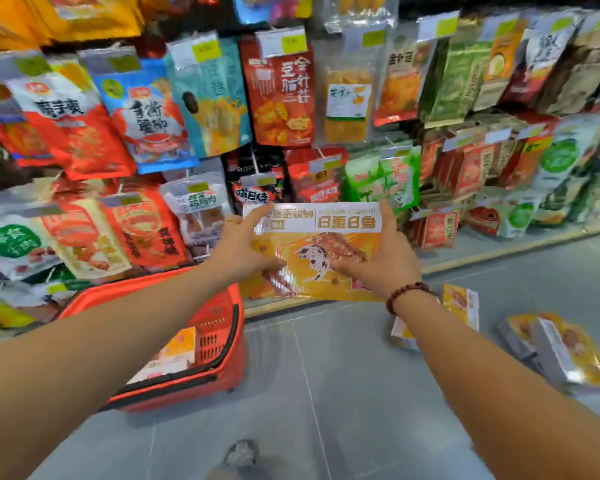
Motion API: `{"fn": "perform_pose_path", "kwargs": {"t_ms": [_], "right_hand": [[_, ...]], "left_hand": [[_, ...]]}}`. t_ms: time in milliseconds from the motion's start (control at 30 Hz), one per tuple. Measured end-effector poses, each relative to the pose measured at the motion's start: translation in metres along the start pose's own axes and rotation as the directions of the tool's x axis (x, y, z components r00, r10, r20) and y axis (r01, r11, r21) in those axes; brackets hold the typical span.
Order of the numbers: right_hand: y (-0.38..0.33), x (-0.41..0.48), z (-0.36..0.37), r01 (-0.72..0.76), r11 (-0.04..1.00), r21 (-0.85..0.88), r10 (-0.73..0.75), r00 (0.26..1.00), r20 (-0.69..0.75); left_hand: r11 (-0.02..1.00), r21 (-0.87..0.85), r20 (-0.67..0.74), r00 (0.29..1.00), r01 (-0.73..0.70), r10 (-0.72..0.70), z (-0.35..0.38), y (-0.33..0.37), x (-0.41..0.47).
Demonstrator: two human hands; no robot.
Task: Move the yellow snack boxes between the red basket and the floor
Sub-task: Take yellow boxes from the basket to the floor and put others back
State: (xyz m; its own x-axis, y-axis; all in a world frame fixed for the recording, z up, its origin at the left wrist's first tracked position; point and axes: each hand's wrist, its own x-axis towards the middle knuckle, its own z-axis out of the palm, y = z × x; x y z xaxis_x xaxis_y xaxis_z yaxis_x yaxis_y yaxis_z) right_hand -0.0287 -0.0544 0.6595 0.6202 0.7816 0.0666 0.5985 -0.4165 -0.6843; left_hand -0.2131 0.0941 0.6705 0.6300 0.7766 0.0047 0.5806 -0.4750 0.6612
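Custody of the yellow snack box [312, 258] is being shared. The left hand [243, 247] is gripping its left end and the right hand [378, 261] its right end, each with the thumb lying on the printed face and the fingers reaching round the edge. The box is hanging in the air between the hands, its long axis running hand to hand, roughly level.

The red basket [222, 375] is sitting below and outward of the left hand, with a boxed pack [174, 351] lying inside. A heap of yellow boxes [568, 351] is lying on the floor [326, 393] below and outward of the right hand.

Direction of travel is not showing. Judgement: the left hand is standing nearer the basket and the right nearer the heap, so either move is calling for a sideways swing and a lowering.
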Motion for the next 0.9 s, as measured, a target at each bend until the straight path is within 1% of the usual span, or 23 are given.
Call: {"fn": "perform_pose_path", "kwargs": {"t_ms": [133,233,300,500,600,733,900], "right_hand": [[-0.068,0.008,0.043,0.103,0.995,-0.013,-0.101,0.991,0.084],[-0.113,0.011,0.089,0.169,0.985,-0.037,-0.161,0.973,0.162],[-0.14,0.014,0.125,0.205,0.976,-0.07,-0.186,0.959,0.212],[-0.214,0.024,0.234,0.261,0.958,-0.115,-0.199,0.901,0.384],[-0.238,0.034,0.277,0.274,0.949,-0.154,-0.188,0.888,0.421],[-0.253,0.048,0.314,0.292,0.936,-0.2,-0.166,0.861,0.481],[-0.262,0.076,0.342,0.375,0.896,-0.237,-0.192,0.81,0.554]], "left_hand": [[0.996,-0.007,-0.132,0.987,0.093,-0.093,-0.062,-0.048,-0.025],[0.988,-0.01,-0.188,0.971,0.152,-0.151,-0.098,-0.099,-0.042],[0.976,-0.046,-0.208,0.954,0.211,-0.216,-0.119,-0.139,-0.05],[0.926,-0.13,-0.196,0.906,0.356,-0.375,-0.169,-0.249,-0.07],[0.904,-0.139,-0.171,0.889,0.405,-0.424,-0.183,-0.292,-0.069],[0.885,-0.148,-0.149,0.874,0.442,-0.462,-0.19,-0.326,-0.067],[0.841,-0.205,-0.131,0.837,0.501,-0.531,-0.185,-0.349,-0.064]]}}
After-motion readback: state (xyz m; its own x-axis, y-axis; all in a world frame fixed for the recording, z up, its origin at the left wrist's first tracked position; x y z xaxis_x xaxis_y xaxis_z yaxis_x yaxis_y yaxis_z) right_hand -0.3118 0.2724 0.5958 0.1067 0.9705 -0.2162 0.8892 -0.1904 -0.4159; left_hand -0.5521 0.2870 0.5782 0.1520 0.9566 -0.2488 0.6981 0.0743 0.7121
